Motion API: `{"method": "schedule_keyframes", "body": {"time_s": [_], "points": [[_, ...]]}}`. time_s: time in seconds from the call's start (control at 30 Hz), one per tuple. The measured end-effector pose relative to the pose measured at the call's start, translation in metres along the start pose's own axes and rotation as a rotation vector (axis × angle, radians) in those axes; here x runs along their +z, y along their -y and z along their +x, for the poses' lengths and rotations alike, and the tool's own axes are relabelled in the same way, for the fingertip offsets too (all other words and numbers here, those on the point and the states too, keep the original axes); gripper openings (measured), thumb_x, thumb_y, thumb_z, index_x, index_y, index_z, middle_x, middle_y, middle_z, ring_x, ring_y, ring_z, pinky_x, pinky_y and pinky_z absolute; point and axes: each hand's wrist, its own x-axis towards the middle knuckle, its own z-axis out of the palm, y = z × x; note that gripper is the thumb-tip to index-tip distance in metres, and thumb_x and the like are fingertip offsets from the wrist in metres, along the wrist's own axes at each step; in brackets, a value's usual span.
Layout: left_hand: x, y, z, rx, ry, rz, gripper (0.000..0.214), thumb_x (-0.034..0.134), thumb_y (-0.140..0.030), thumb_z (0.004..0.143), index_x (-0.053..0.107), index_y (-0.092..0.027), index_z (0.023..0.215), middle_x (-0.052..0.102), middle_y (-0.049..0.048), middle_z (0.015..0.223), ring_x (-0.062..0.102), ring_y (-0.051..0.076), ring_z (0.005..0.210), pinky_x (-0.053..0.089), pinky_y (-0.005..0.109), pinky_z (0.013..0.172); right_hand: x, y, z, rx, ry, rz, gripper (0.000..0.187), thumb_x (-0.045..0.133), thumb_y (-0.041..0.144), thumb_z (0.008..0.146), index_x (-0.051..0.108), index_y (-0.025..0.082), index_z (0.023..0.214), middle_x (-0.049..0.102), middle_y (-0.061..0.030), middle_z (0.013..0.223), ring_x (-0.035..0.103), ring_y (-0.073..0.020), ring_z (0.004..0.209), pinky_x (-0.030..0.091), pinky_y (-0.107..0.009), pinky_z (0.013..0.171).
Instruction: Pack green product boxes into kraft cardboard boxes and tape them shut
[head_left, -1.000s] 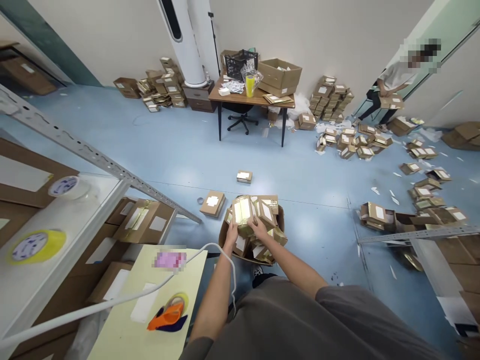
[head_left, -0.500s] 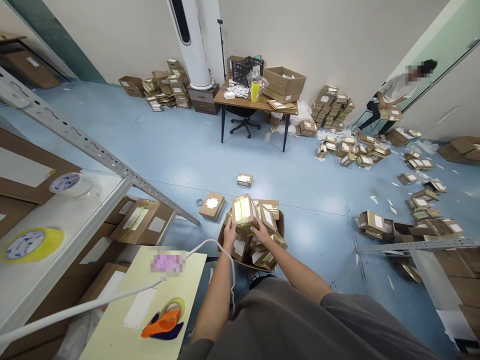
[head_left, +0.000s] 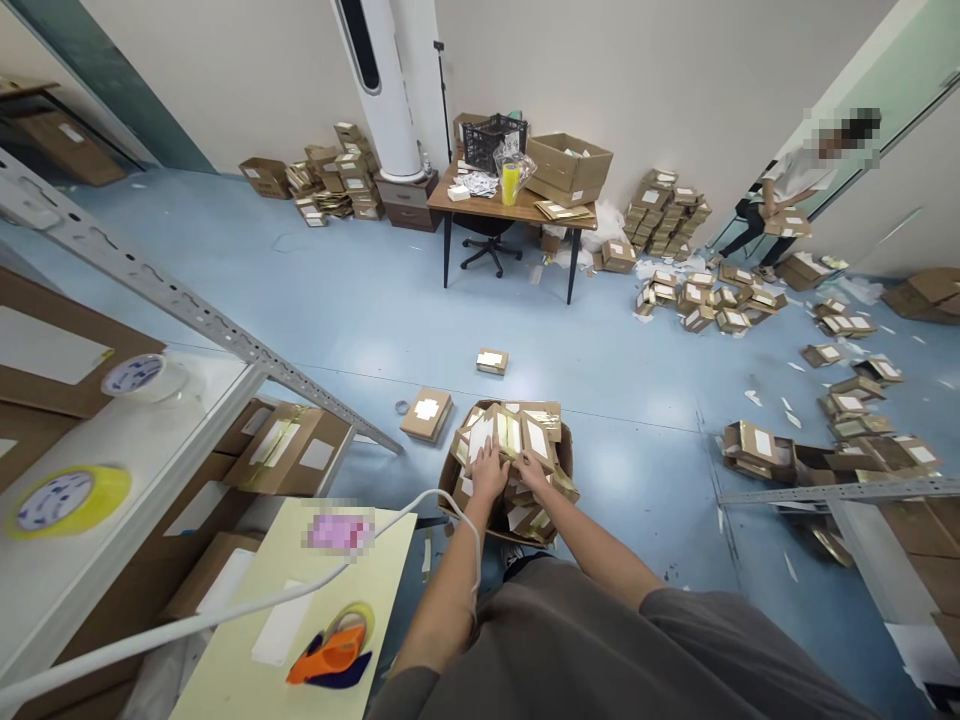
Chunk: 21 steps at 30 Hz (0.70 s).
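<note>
A small cardboard box (head_left: 508,432) with white labels and yellowish tape sits among other small parcels at the top of a large open carton (head_left: 566,440) on the floor in front of me. Fingers spread, my left hand (head_left: 489,472) lies on the near left part of this box. My right hand (head_left: 531,472) is closed at its near right edge, the fingertips partly hidden. A white cable (head_left: 420,495) runs over my left forearm.
At my left, a metal shelf (head_left: 217,400) holds tape rolls and boxes; beside it a pale yellow tabletop (head_left: 232,655) carries an orange tape dispenser (head_left: 330,655). Two parcels lie beyond the carton. A seated person (head_left: 795,185) holds a box among scattered boxes, back right.
The small box has gone down from my raised hands into the carton. My left hand has shifted from its side to lie spread on it; my right hand stays at its edge.
</note>
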Motion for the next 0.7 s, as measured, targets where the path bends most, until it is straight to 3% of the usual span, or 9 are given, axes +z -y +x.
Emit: {"method": "schedule_keyframes", "body": {"time_s": [0.27,0.47,0.7], "points": [[-0.01,0.019,0.018,-0.074,-0.004,-0.004,0.07,0.056,-0.04,0.104,0.044,-0.02,0.17,0.027,0.0219,0.182,0.036,0.039,0.165,0.033,0.05,0.13,0.003,-0.004,0.009,0.118,0.027,-0.06,0.063,0.071,0.028,0.072,0.075,0.024,0.135,0.077,-0.011,0.136,0.072,-0.0325,0.124,0.057,-0.049,0.111],[-0.017,0.016,0.034,-0.069,0.045,0.014,0.072,0.061,-0.031,0.1,0.044,-0.017,0.169,0.026,0.0257,0.181,0.037,0.039,0.164,0.031,0.048,0.131,-0.002,-0.012,0.008,0.108,0.049,-0.04,0.067,0.069,0.028,0.074,0.073,0.022,0.141,0.079,-0.0103,0.131,0.075,-0.0315,0.117,0.059,-0.05,0.108],[-0.017,0.012,0.038,-0.117,0.081,0.033,0.088,0.068,-0.026,0.094,0.034,-0.022,0.175,0.009,0.0212,0.187,0.033,0.044,0.165,0.037,0.051,0.128,-0.016,-0.017,0.007,0.11,0.019,-0.051,0.064,0.071,0.027,0.073,0.075,0.021,0.136,0.076,-0.0143,0.14,0.071,-0.0357,0.13,0.055,-0.053,0.114]]}}
